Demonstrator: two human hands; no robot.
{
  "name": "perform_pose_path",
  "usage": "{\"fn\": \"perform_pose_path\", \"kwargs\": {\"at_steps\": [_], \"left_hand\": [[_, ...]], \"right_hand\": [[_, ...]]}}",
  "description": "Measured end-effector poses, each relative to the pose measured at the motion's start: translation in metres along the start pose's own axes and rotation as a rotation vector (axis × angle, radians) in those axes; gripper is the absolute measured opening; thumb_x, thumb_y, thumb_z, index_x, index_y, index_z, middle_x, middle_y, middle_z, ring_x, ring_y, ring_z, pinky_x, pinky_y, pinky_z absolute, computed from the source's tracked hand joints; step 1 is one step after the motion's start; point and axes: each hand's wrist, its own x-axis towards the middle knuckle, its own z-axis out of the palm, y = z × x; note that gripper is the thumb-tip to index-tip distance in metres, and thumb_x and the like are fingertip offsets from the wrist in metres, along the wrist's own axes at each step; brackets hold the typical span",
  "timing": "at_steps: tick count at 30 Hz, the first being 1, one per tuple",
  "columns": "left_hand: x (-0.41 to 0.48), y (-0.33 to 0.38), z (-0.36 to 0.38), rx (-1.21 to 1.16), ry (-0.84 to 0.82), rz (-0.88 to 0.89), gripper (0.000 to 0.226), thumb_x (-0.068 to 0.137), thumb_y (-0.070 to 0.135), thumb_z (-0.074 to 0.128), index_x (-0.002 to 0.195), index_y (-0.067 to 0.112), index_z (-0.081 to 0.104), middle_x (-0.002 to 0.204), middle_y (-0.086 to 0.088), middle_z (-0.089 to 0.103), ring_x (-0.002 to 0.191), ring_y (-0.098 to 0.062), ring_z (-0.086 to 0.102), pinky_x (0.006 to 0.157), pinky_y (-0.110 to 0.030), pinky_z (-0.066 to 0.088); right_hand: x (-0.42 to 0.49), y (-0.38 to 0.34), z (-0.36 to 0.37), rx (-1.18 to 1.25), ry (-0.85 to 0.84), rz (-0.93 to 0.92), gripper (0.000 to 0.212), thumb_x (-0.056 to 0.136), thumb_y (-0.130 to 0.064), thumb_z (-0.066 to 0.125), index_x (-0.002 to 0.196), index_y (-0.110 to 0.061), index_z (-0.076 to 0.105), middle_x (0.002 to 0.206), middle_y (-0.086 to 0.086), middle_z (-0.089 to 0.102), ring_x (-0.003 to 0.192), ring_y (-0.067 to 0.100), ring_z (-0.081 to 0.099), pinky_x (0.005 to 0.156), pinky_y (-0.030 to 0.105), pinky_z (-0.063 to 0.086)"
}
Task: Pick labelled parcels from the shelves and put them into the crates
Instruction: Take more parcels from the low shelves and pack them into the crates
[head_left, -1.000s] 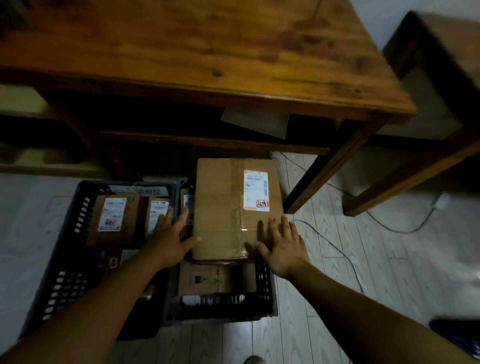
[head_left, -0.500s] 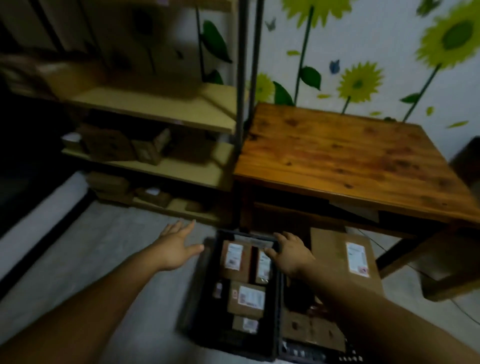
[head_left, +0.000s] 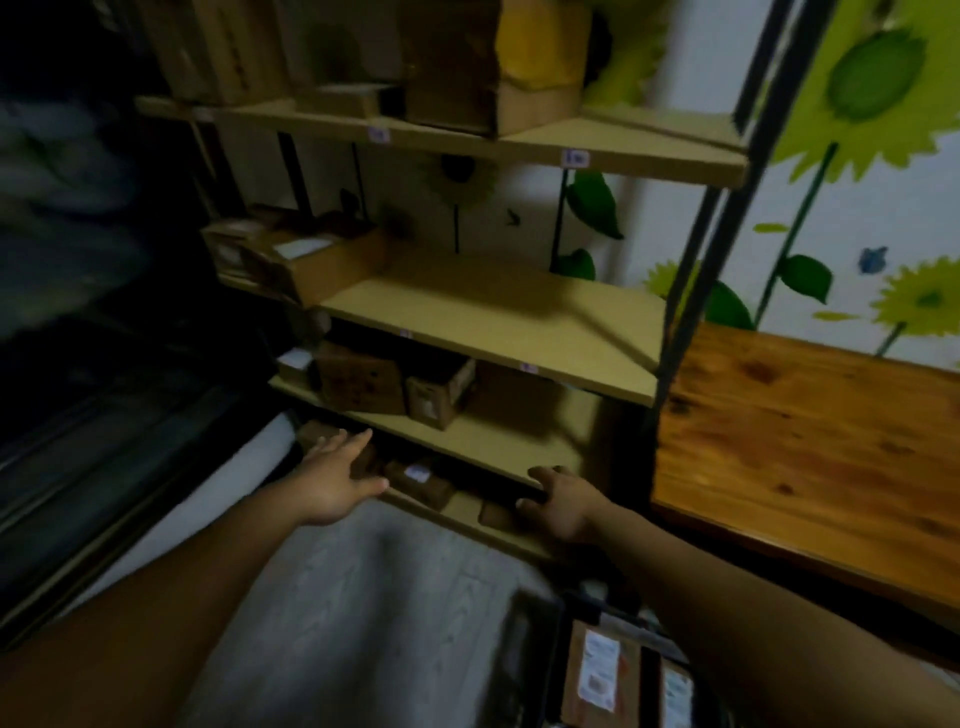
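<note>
Head view shows us both of our bare arms reaching toward the shelves (head_left: 498, 317), and the picture is a bit blurry. Our left hand (head_left: 337, 478) is flat, with its fingers straight and spread, and it holds nothing. It hangs in front of the lowest shelf, just left of a brown parcel (head_left: 421, 480) with a white label that lies there. Our right hand (head_left: 563, 501) is to the right of that parcel, near the front edge of the board above it. Its fingers bend loosely and we see nothing in them. We cannot tell if they touch the board. One shelf up, a big brown box (head_left: 358, 384) and a small box (head_left: 439, 395) sit side by side on the left. The middle board has a labelled box (head_left: 317, 260) at its left end. Tall boxes (head_left: 452, 62) stand on the top board. Near us, at the bottom right, is a dark crate (head_left: 550, 675) with two labelled parcels (head_left: 597, 675) lying in it. A wooden table (head_left: 810, 447) stands just right of the shelves. The wall (head_left: 857, 218) behind has painted sunflowers. A grey floor (head_left: 363, 597) lies under our arms.
</note>
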Motion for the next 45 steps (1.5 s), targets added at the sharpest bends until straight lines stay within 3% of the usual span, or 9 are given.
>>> {"fn": "perform_pose_path", "kwargs": {"at_steps": [4, 15, 21, 27, 32, 34, 39, 42, 45], "left_hand": [[0.043, -0.033, -0.053, -0.023, 0.027, -0.051, 0.084, 0.086, 0.051, 0.057, 0.151, 0.028, 0.009, 0.159, -0.007, 0.001, 0.147, -0.027, -0.002, 0.119, -0.040, 0.010], [0.239, -0.102, -0.117, 0.004, -0.122, 0.143, 0.080, 0.087, 0.049, 0.057, 0.150, 0.029, 0.013, 0.159, 0.000, 0.007, 0.146, -0.022, 0.007, 0.118, -0.042, 0.017], [0.323, -0.101, -0.083, 0.080, -0.251, 0.233, 0.073, 0.090, 0.043, 0.054, 0.149, 0.034, 0.013, 0.159, 0.007, 0.002, 0.146, -0.017, -0.002, 0.119, -0.041, 0.010], [0.413, -0.095, -0.015, 0.075, -0.193, 0.277, 0.067, 0.093, 0.013, 0.049, 0.150, 0.030, 0.016, 0.159, 0.005, 0.004, 0.146, -0.020, 0.001, 0.119, -0.038, 0.014], [0.469, -0.097, 0.052, 0.257, -0.090, 0.301, 0.068, 0.092, 0.012, 0.042, 0.150, 0.029, 0.011, 0.158, 0.002, 0.007, 0.143, -0.026, 0.005, 0.116, -0.044, 0.017], [0.480, -0.100, 0.072, 0.252, -0.120, 0.270, 0.069, 0.092, 0.017, 0.044, 0.150, 0.029, 0.010, 0.159, 0.001, 0.006, 0.142, -0.029, 0.007, 0.116, -0.045, 0.019], [0.480, -0.091, 0.083, -0.195, -0.030, 0.193, 0.049, 0.094, 0.021, 0.051, 0.141, 0.021, 0.035, 0.145, -0.009, 0.031, 0.128, -0.026, 0.035, 0.101, -0.035, 0.034], [0.465, -0.087, 0.091, -0.590, -0.089, 0.116, 0.051, 0.094, 0.020, 0.054, 0.139, 0.016, 0.030, 0.132, -0.010, 0.046, 0.108, -0.019, 0.047, 0.084, -0.030, 0.038], [0.447, -0.093, 0.110, -0.637, -0.237, 0.108, 0.075, 0.089, 0.020, 0.062, 0.147, 0.023, 0.016, 0.143, -0.008, 0.041, 0.127, -0.025, 0.043, 0.097, -0.033, 0.039]], "right_hand": [[0.065, -0.048, -0.020, 0.008, -0.019, 0.017, 0.065, 0.096, -0.048, 0.050, 0.151, -0.022, 0.028, 0.156, 0.007, 0.031, 0.138, 0.027, 0.037, 0.110, 0.035, 0.033], [0.229, -0.139, -0.010, 0.097, 0.068, 0.218, 0.068, 0.097, -0.049, 0.048, 0.153, -0.021, 0.023, 0.161, 0.009, 0.019, 0.145, 0.029, 0.024, 0.114, 0.038, 0.027], [0.305, -0.152, 0.024, 0.205, 0.079, 0.309, 0.067, 0.094, -0.042, 0.058, 0.151, -0.021, 0.030, 0.153, 0.009, 0.035, 0.133, 0.025, 0.043, 0.104, 0.031, 0.038], [0.404, -0.133, 0.043, 0.103, 0.095, 0.216, 0.064, 0.100, -0.032, 0.049, 0.154, -0.016, 0.017, 0.157, 0.014, 0.026, 0.141, 0.032, 0.029, 0.110, 0.035, 0.031], [0.476, -0.096, 0.087, 0.056, 0.131, 0.190, 0.069, 0.102, -0.026, 0.043, 0.156, -0.018, 0.000, 0.164, 0.008, 0.001, 0.149, 0.036, 0.003, 0.118, 0.038, 0.023], [0.487, -0.083, 0.106, 0.168, 0.167, 0.204, 0.078, 0.099, -0.023, 0.049, 0.155, -0.023, -0.006, 0.163, 0.009, 0.003, 0.148, 0.033, 0.011, 0.118, 0.035, 0.024], [0.483, -0.072, 0.127, 0.505, 0.433, 0.169, 0.070, 0.094, -0.022, 0.059, 0.152, -0.021, 0.019, 0.143, 0.007, 0.049, 0.126, 0.027, 0.051, 0.089, 0.020, 0.036], [0.459, -0.074, 0.143, 0.602, 0.595, 0.170, 0.054, 0.095, -0.027, 0.059, 0.143, -0.023, 0.035, 0.137, 0.001, 0.054, 0.122, 0.016, 0.054, 0.093, 0.021, 0.041], [0.431, -0.074, 0.162, 0.638, 0.701, 0.176, 0.055, 0.096, -0.025, 0.057, 0.146, -0.023, 0.033, 0.140, -0.008, 0.049, 0.123, 0.005, 0.049, 0.097, 0.016, 0.040]]}}
